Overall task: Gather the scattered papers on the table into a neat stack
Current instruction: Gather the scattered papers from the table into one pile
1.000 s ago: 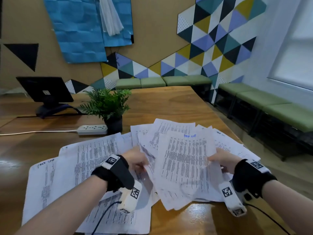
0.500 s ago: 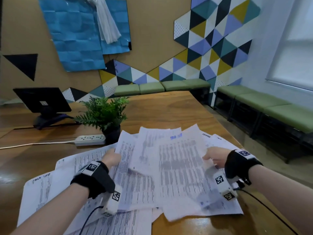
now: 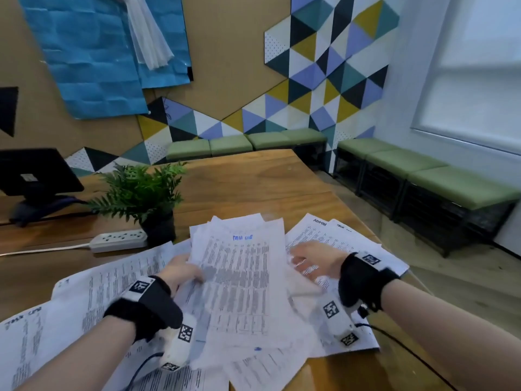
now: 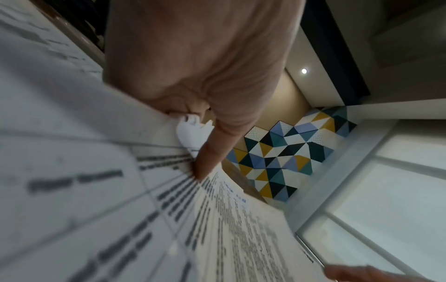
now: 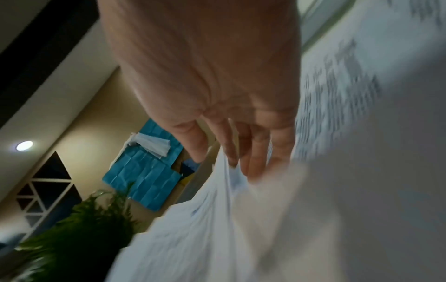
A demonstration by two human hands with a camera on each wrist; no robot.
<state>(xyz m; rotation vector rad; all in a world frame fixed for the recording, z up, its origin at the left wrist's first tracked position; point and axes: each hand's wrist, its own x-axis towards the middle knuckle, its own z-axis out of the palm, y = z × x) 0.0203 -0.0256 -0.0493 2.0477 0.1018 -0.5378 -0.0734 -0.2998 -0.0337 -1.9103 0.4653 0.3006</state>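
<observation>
Many white printed sheets lie spread over the wooden table [image 3: 253, 182]. My left hand [image 3: 183, 270] pinches the left edge of a lifted bundle of papers [image 3: 239, 277], thumb on top. In the left wrist view the thumb [image 4: 205, 164] presses on the printed top sheet [image 4: 120, 190]. My right hand [image 3: 310, 263] hovers at the bundle's right edge with its fingers spread. In the right wrist view its straight fingers [image 5: 255, 162] touch a paper edge [image 5: 241, 229]. Loose sheets lie to the left [image 3: 84, 300] and to the right [image 3: 324, 232].
A potted plant [image 3: 141, 193] and a white power strip [image 3: 121, 239] stand just behind the papers. A dark monitor [image 3: 33, 173] is at the far left. The table's right edge runs close to the right sheets, and green benches [image 3: 423, 170] line the walls.
The fanned sheets have been drawn into a narrower bundle held in my left hand. My right hand has released the bundle's right edge and opened its fingers.
</observation>
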